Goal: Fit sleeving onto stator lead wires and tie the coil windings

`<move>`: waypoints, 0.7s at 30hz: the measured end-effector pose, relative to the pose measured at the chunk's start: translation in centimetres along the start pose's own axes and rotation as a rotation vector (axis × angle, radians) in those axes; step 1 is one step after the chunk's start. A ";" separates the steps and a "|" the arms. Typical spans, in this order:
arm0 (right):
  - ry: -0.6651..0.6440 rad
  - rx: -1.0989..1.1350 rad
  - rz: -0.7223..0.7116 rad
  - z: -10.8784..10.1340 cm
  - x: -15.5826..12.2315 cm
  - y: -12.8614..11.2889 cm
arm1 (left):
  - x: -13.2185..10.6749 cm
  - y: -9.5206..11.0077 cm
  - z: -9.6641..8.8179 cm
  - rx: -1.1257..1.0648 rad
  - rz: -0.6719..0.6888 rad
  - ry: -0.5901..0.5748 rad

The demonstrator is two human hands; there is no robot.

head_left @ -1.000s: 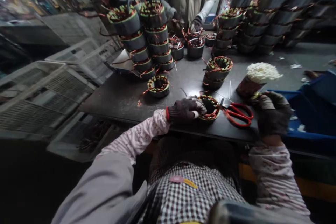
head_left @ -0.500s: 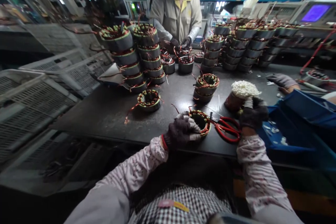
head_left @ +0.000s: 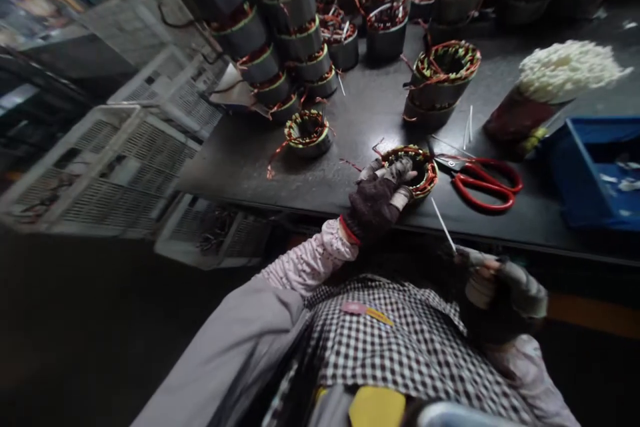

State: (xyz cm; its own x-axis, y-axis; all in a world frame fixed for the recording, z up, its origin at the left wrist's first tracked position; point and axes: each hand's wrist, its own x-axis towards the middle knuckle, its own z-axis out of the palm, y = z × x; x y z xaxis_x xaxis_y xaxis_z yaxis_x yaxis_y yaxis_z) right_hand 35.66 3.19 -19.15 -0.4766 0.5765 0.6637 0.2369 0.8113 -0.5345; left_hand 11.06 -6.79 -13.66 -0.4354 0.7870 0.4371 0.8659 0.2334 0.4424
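My left hand point(head_left: 377, 200), in a dark glove with pale fingertips, grips the near-left rim of a motor stator point(head_left: 426, 177) at the table's front edge. Some of its fingers reach over the opening. Copper-red windings and loose leads ring this stator. Off the table edge to the right, my right hand point(head_left: 505, 297) pinches a thin white cable tie point(head_left: 442, 221) that points up towards the stator. Red-handled scissors point(head_left: 487, 190) lie beside the stator, their blades close to its right side. A dark red cup point(head_left: 520, 110) holds a thick bunch of white cable ties point(head_left: 570, 73).
A single stator point(head_left: 307, 133) sits to the left, a stack of stators point(head_left: 433, 103) behind. Tall stator stacks point(head_left: 260, 60) stand at the back left. A blue bin point(head_left: 580, 173) with white scraps is at right. Pale plastic crates point(head_left: 145, 167) stand left of the table point(head_left: 240, 167).
My right hand has drawn back from the bunch to below the table edge, now with a cable tie. My left hand stays on the stator. The view has tilted down.
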 end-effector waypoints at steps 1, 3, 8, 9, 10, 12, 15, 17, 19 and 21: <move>0.047 -0.018 -0.023 -0.1 0.0 0.0 | 0.0 0.0 0.0 0.020 -0.017 0.005; 0.087 0.013 -0.071 0.2 0.7 -0.1 | 0.3 0.0 -0.1 0.045 -0.036 0.005; -0.012 0.198 -0.041 3.2 4.6 -1.7 | 1.1 0.5 0.5 -0.057 -0.103 0.007; -0.030 0.255 -0.002 3.8 5.4 -2.0 | 1.1 0.6 0.9 -0.115 -0.138 0.025; -0.055 0.333 0.054 4.3 6.2 -2.1 | 1.1 0.6 1.2 -0.182 -0.179 0.054; -0.123 0.494 0.200 4.8 7.4 -2.2 | 1.0 0.5 1.7 -0.306 -0.235 0.107; -0.243 0.602 0.374 4.4 8.7 -1.9 | 0.8 0.3 1.4 -0.334 -0.174 0.091; -0.320 0.603 0.386 3.9 9.4 -2.0 | 0.7 0.3 0.8 -0.288 -0.125 0.055; -0.345 0.571 0.314 3.7 10.1 -2.3 | 0.8 0.5 0.2 -0.273 -0.120 0.043; -0.332 0.475 0.217 3.9 10.8 -2.6 | 0.9 0.7 -0.1 -0.283 -0.123 0.035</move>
State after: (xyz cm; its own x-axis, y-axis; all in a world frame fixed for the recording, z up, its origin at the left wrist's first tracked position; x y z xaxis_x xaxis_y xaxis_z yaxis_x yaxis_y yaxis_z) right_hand 26.58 6.89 -12.64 -0.7163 0.6000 0.3563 -0.0083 0.5032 -0.8641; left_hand 11.21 -5.96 -12.86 -0.5452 0.7413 0.3913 0.7053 0.1534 0.6921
